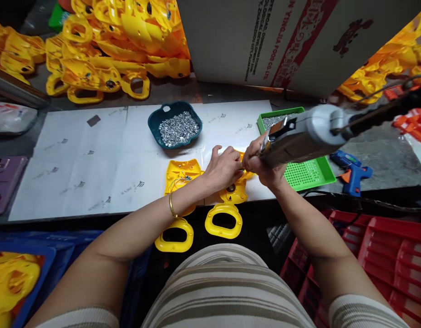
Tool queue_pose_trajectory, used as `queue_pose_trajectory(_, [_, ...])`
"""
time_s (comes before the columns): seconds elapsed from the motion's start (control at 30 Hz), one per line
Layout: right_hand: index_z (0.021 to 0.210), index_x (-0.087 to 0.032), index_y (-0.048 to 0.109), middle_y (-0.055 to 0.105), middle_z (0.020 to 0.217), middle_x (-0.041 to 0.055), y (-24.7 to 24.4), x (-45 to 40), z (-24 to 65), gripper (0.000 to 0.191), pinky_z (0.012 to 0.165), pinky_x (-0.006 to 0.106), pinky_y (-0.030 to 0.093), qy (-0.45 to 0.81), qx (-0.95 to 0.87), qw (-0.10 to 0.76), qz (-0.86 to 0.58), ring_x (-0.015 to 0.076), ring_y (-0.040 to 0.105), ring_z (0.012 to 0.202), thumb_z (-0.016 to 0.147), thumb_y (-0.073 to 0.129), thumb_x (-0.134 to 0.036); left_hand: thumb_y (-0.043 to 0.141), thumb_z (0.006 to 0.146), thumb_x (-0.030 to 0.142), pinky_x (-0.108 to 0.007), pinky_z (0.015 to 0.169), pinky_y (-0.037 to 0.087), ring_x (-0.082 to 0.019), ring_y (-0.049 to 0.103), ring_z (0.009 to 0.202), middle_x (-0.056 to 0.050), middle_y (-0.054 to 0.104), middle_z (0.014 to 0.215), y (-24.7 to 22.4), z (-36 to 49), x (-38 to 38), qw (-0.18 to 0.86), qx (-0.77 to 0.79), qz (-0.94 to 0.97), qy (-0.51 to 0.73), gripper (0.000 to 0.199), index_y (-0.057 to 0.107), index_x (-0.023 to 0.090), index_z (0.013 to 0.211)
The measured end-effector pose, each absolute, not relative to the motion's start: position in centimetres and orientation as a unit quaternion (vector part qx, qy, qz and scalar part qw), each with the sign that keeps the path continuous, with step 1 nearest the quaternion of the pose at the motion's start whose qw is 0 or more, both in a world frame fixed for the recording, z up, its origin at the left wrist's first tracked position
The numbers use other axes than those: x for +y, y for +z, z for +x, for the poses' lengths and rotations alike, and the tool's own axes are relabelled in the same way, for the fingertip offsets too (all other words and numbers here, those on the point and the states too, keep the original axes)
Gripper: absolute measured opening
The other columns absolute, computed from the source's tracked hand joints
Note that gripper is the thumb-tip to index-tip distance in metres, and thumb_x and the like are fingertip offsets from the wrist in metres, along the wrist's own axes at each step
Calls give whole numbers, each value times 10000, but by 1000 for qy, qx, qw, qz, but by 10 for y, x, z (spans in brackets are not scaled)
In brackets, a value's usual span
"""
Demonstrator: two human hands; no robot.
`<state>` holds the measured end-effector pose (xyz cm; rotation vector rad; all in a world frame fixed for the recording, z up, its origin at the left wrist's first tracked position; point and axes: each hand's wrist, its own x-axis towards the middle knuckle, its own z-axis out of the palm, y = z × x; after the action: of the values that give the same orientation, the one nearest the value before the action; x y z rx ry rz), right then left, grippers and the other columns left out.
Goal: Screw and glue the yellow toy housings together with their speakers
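Observation:
My right hand [261, 166] is closed around a grey electric screwdriver [304, 132], its cable running off to the upper right. The driver's tip is hidden behind my fingers. Close beside it, my left hand [224, 168] bends over a yellow plastic shell half [235, 193] with a loop handle [224, 221], fingertips pressed together; what they pinch is hidden. To the left lies a second yellow shell half [183, 173] with thin wires and a small board inside, its loop handle [175, 234] jutting past the table's front edge.
A dark teal tray [154, 123] of small silver screws stands behind my hands. Green baskets [309, 173] and a blue glue gun [352, 171] lie right. Yellow shells [128, 45] pile up behind, beside a large carton [237, 41]. Red crates [384, 255] and a blue crate [49, 269] flank me.

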<state>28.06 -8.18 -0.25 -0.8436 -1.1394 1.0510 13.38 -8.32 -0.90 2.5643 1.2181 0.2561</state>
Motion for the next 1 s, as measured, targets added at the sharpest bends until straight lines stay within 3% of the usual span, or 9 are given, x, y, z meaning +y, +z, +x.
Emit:
queue_pose_trajectory(0.17, [882, -243, 606, 527, 580, -63, 23, -85, 282, 279, 547, 301, 522, 450, -517, 655, -319, 116, 536, 482, 741, 746, -440, 577, 885, 227, -534, 971, 296, -263, 517, 1009, -69, 642, 945, -5, 130, -83, 129, 407, 900, 85, 150, 720, 221, 929])
queue_pose_trajectory(0.27, [965, -251, 596, 520, 568, -66, 46, -94, 294, 258, 590, 300, 513, 461, -483, 679, -305, 114, 518, 488, 781, 705, -396, 561, 895, 226, -536, 965, 302, -258, 521, 973, -76, 645, 913, -6, 130, -76, 103, 409, 902, 96, 173, 734, 227, 902])
queue_pose_trajectory(0.4, [948, -240, 604, 480, 634, -35, 67, -107, 317, 320, 655, 328, 526, 482, -446, 689, -306, 139, 523, 575, 750, 637, -489, 545, 894, 246, -563, 970, 307, -268, 535, 961, -79, 659, 895, -11, 132, -61, 82, 425, 896, 100, 195, 740, 227, 886])
queue_pose_trajectory(0.57, [954, -242, 618, 487, 689, -9, 75, -119, 334, 366, 719, 355, 547, 463, -429, 697, -341, 157, 544, 644, 768, 571, -554, 530, 910, 324, -587, 988, 327, -311, 577, 1005, -104, 693, 984, -2, 121, -63, 88, 425, 889, 145, 272, 715, 212, 1075])
queue_pose_trajectory(0.7, [952, -246, 626, 527, 744, -4, 76, -124, 337, 331, 732, 322, 565, 466, -395, 710, -351, 141, 571, 691, 803, 590, -539, 492, 929, 457, -617, 1056, 258, -328, 574, 1116, -71, 683, 1143, 12, 73, -88, 63, 417, 883, 204, 310, 673, 329, 1145])
queue_pose_trajectory(0.87, [995, -249, 606, 553, 768, -23, 76, -123, 337, 404, 782, 308, 580, 490, -337, 722, -354, 124, 588, 718, 775, 646, -585, 515, 782, 764, -695, 1074, 206, -424, 388, 1350, 72, 375, 1543, -4, 0, -130, 102, 454, 870, 164, 708, 314, 563, 1431])
queue_pose_trajectory(1.0, [1003, -250, 584, 580, 778, -27, 78, -121, 332, 409, 778, 313, 587, 495, -320, 727, -351, 122, 602, 730, 785, 643, -591, 622, 732, 710, -721, 1080, 188, -488, 309, 1391, 109, 169, 1615, -31, -12, -150, 119, 474, 858, 158, 841, 230, 567, 1461])
